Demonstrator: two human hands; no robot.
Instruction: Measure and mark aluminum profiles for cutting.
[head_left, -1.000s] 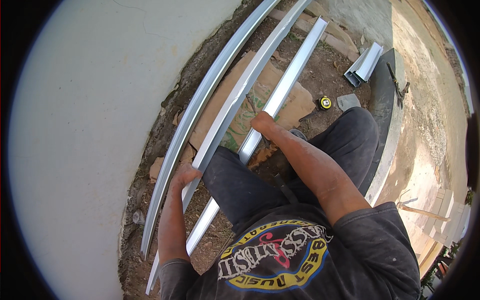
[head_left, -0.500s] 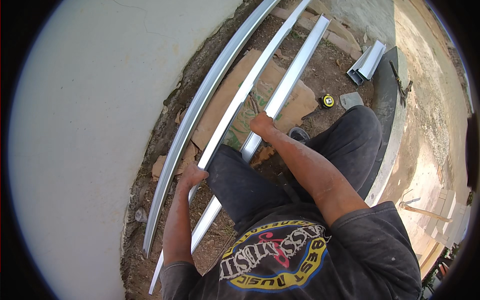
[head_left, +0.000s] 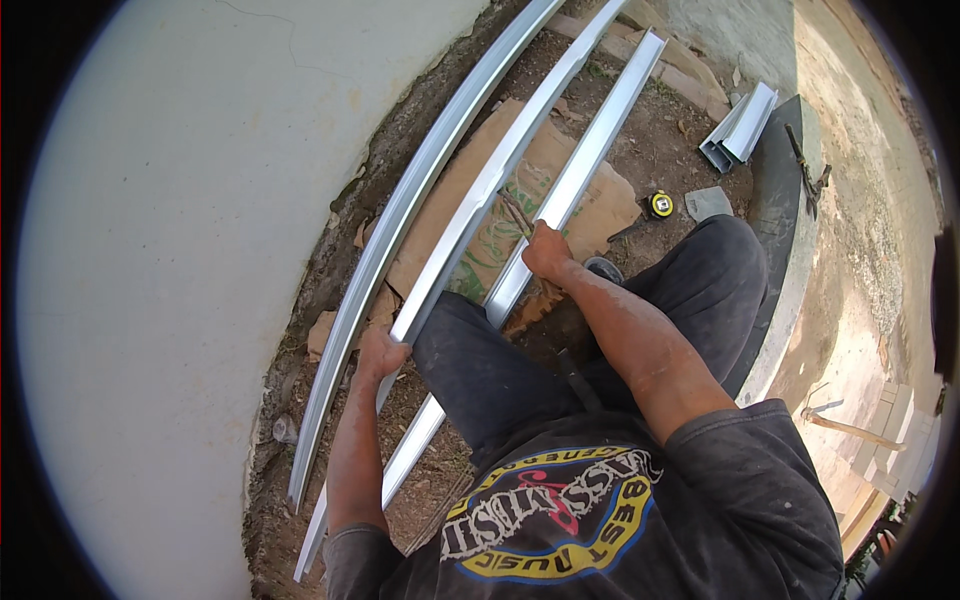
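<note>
My left hand (head_left: 382, 352) is closed round the middle one of three long, shiny metal channels, beside my left knee. This middle channel (head_left: 432, 268) slants up and away to the right, with an uneven step along its edge partway up. My right hand (head_left: 547, 250) is closed on a slim, dark tool (head_left: 516, 212), perhaps snips or pliers, whose tip reaches toward the middle channel. Its handles are hidden in my fist. Under that hand runs the right-hand metal channel (head_left: 598, 140), passing beneath my left leg. The left-hand metal channel (head_left: 385, 225) lies nearest the wall.
A pale wall (head_left: 170, 250) rises on the left. Flattened cardboard (head_left: 440, 180) covers some soil. To the right lie a tape measure (head_left: 659, 205), a grey flat piece (head_left: 708, 204), short metal offcuts (head_left: 738, 130) and a concrete kerb (head_left: 785, 220) with a dark tool (head_left: 808, 180) on it.
My right hand has shifted slightly to the right with the tool. The middle channel has turned a little, so more of its face shows. My left hand keeps its grip.
</note>
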